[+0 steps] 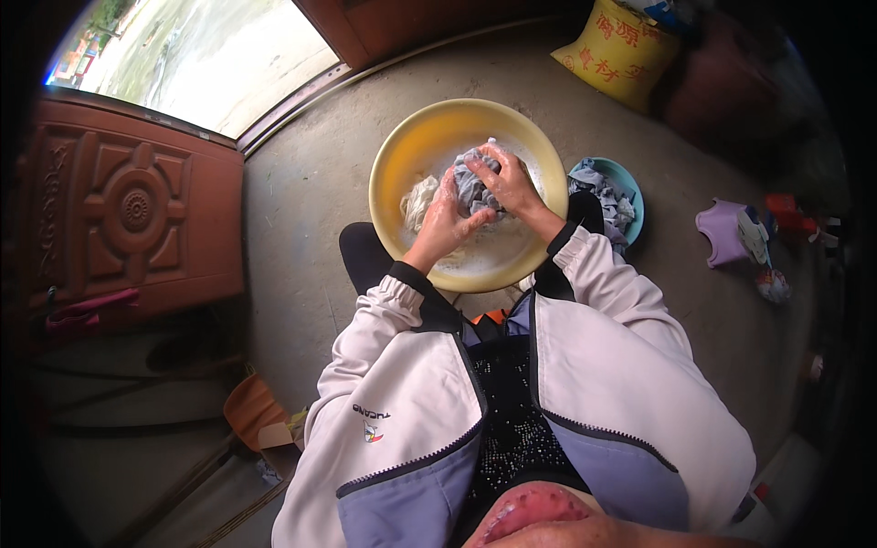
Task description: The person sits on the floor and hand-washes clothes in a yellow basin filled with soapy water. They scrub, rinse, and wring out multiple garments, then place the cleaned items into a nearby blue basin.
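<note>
A wet, bunched-up grey cloth (473, 188) is held between my two hands over a yellow plastic basin (404, 151). My left hand (449, 216) presses it from the left and below, and soap suds cling to the fingers. From the right, my right hand (505, 179) curls its fingers over the top of the cloth. A cream-coloured cloth (418, 203) lies in the basin to the left of my hands. Whitish, sudsy water (517, 250) covers the basin's bottom.
A turquoise basin (637, 198) heaped with grey and bluish cloths stands right of the yellow one. A lilac plastic stool (723, 233) is farther right. A yellow woven sack (616, 51) stands at the upper right. The brown panelled door (137, 205) is at the left, beside a bright doorway.
</note>
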A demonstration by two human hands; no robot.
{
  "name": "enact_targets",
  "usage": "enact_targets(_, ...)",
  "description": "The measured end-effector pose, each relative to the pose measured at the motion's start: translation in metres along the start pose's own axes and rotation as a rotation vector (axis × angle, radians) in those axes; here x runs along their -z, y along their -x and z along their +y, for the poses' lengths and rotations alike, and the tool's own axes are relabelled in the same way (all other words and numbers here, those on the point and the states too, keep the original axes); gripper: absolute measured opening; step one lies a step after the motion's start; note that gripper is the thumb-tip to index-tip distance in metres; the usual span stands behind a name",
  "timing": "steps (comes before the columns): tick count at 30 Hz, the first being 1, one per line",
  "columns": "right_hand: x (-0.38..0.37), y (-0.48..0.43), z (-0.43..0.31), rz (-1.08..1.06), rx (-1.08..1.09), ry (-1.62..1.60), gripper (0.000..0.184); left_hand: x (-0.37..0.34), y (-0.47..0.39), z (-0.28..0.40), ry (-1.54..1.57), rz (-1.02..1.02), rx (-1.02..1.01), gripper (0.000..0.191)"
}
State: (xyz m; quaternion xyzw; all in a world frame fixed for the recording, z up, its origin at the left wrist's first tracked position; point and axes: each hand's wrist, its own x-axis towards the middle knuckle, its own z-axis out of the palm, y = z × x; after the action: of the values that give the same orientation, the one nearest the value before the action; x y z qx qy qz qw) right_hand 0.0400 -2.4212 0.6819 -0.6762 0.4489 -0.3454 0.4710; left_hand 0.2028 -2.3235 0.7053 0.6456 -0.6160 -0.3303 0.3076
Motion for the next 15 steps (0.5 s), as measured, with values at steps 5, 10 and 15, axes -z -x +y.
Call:
enact_targets(5,0.017,-0.01,-0.004,0.172,0.09,-0.082,0.039,0.013,-0.004,-0.004,0.441,0.156,0.089,0.047)
enact_targets(10,0.056,0.0,0.04,0.199,-0.177,0.05,0.027,0.022,0.001,-0.06,0.433,0.343,0.269,0.031)
enact_targets(15,0.074,0.026,0.048,-0.224,-0.352,0.232,0.039,0.024,0.005,-0.082,0.204,0.279,0.294,0.031)
